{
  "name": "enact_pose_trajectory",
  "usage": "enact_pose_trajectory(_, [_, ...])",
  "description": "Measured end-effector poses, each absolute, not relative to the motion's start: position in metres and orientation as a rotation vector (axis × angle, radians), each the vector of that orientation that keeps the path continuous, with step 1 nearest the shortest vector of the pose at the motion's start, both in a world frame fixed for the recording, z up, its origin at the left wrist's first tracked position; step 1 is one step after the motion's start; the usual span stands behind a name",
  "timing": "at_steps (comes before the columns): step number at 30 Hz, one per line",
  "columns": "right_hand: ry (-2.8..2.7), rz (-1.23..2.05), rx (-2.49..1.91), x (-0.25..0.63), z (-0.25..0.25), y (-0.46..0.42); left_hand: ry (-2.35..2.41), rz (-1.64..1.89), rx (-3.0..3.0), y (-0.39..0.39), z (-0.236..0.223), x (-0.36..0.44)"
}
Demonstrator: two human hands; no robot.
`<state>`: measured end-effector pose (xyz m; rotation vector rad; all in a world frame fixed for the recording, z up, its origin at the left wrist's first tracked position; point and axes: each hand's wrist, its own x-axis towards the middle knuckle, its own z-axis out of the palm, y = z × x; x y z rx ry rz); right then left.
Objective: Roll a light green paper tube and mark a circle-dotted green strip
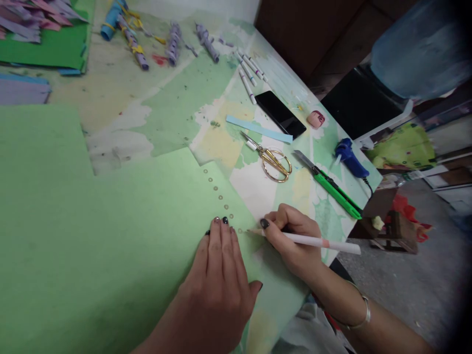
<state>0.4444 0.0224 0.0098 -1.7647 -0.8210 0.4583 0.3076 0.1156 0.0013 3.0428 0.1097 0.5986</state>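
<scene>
A large light green paper sheet (pixel 121 236) covers the near part of the table. My left hand (pixel 221 280) lies flat on it, fingers together and stretched out, pressing it down. My right hand (pixel 291 241) is closed on a white pencil (pixel 320 242), whose tip touches the sheet's right edge just right of my left fingertips. A row of small drawn circles (pixel 217 194) runs along that edge, from the far corner of the sheet down to the pencil tip.
Gold scissors (pixel 273 160), a green utility knife (pixel 332 186), a blue glue gun (pixel 350 158), a black phone (pixel 280 114), a blue paper strip (pixel 258 129) and white markers (pixel 250 73) lie at right. Rolled paper pieces (pixel 173 42) and coloured paper stacks (pixel 40 34) sit at the back.
</scene>
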Motion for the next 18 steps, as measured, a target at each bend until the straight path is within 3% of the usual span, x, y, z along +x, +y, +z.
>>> enact_pose_trajectory(18, [-1.041, 0.383, -1.918, 0.436, 0.016, 0.004, 0.145, 0.674, 3.049, 0.117, 0.000, 0.309])
